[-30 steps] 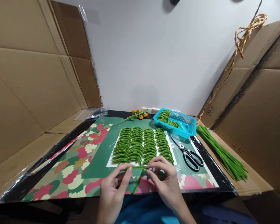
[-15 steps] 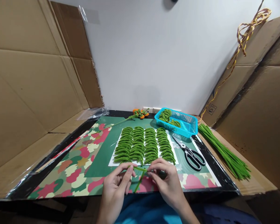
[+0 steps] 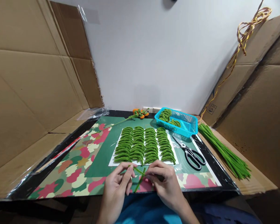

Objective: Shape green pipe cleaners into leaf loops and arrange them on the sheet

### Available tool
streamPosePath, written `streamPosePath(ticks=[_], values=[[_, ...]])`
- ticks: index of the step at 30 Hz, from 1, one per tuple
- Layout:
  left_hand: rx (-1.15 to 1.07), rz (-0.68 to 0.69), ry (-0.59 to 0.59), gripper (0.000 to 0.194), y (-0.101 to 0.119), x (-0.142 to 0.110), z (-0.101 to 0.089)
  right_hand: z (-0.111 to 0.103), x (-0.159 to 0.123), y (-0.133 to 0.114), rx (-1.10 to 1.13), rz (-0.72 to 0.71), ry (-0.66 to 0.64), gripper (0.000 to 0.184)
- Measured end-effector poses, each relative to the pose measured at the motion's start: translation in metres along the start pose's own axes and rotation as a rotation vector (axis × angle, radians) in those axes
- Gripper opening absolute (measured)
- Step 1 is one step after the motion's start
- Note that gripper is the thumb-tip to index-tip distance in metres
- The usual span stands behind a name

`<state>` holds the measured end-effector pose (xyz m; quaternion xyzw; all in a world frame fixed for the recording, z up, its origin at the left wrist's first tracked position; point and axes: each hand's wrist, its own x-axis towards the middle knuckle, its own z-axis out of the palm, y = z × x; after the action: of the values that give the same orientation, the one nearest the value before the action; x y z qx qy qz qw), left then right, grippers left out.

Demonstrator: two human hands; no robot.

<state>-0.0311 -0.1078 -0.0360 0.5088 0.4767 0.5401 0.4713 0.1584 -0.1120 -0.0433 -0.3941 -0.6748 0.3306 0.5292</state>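
My left hand (image 3: 118, 185) and my right hand (image 3: 164, 182) meet at the near edge of the table, both pinching one green pipe cleaner (image 3: 139, 177). The pipe cleaner is bent between my fingertips, with one end hanging down toward me. Just beyond my hands lies a white sheet (image 3: 112, 161) carrying several rows of folded green pipe-cleaner leaves (image 3: 143, 144).
Black-handled scissors (image 3: 191, 154) lie right of the sheet. A blue basket (image 3: 177, 124) with more green leaves stands behind them. A bundle of straight green pipe cleaners (image 3: 224, 149) rests on cardboard at the right. An orange-flowered stem (image 3: 135, 115) lies at the back. Cardboard walls enclose both sides.
My hands have closed in slightly and the pipe cleaner between them is bent more sharply. The view shifted a little between the first earlier frame and now.
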Motion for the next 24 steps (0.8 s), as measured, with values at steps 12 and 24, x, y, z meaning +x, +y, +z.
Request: streamPosePath(ticks=[12, 24], values=[[-0.005, 0.021, -0.026, 0.039, 0.001, 0.001, 0.000, 0.003, -0.003, 0.000, -0.087, -0.012, 0.010, 0.009], [-0.007, 0.029, 0.040, 0.043, -0.004, 0.000, 0.002, 0.006, -0.010, 0.004, -0.244, -0.080, -0.026, 0.016]])
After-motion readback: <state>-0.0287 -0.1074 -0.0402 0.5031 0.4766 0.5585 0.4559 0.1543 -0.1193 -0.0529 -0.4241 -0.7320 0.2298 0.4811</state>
